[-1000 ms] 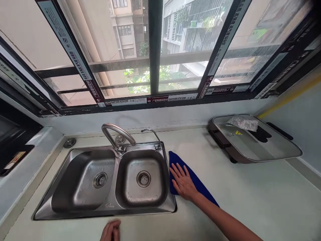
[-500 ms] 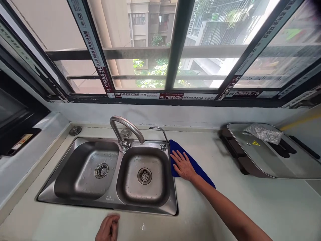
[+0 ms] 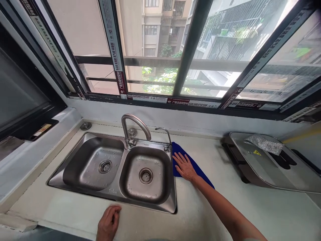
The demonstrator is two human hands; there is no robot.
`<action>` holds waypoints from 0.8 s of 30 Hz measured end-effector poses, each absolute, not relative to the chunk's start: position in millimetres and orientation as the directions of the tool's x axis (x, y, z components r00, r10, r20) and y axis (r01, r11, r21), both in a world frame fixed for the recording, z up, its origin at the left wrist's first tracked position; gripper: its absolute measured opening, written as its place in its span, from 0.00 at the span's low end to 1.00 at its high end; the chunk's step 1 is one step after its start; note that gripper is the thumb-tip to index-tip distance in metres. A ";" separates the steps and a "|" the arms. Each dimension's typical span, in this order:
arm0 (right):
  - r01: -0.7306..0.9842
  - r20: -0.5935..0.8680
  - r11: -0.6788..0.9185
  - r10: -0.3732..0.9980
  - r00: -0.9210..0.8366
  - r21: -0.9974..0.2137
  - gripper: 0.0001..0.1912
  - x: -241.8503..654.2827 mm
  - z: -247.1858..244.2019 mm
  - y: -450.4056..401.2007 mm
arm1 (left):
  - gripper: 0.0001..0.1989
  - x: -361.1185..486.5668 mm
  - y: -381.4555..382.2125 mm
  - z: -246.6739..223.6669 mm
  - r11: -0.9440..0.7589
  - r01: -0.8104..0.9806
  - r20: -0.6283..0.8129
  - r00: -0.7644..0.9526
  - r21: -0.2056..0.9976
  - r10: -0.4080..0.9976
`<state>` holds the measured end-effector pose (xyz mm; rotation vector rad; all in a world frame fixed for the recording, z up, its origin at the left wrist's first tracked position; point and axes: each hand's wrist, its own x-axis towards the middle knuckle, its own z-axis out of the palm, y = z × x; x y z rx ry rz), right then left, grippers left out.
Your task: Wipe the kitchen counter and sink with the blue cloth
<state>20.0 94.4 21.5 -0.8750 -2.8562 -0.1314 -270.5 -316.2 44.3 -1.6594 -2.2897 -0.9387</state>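
Note:
My right hand (image 3: 185, 167) lies flat on a dark blue cloth (image 3: 178, 147), fingers spread and pressing it against the counter. The cloth stretches from the small tap, along the right rim of the sink, to beneath my forearm. My left hand (image 3: 109, 221) rests on the counter in front of the sink with its fingers curled in; nothing shows in it. Between and beyond the hands is a steel double-bowl sink (image 3: 115, 187), wet with scattered drops in both bowls.
A curved main faucet (image 3: 137, 118) and a thin small tap (image 3: 165, 132) rise behind the sink. To the right stands a lidded electric pan (image 3: 265, 167) with a silvery packet (image 3: 267, 144) on it. A window (image 3: 175, 80) runs along the back wall.
The camera view has tilted and shifted, so the sink and window sit differently in the picture. My right hand remains flat on the cloth, and my left hand stays curled at the counter's front.

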 end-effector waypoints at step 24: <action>0.581 0.171 0.814 0.575 -0.800 -0.019 0.30 15.7 21.8 95.3 | 0.10 -269.7 -319.8 39.8 0.199 0.885 0.460 -0.398 0.422 0.794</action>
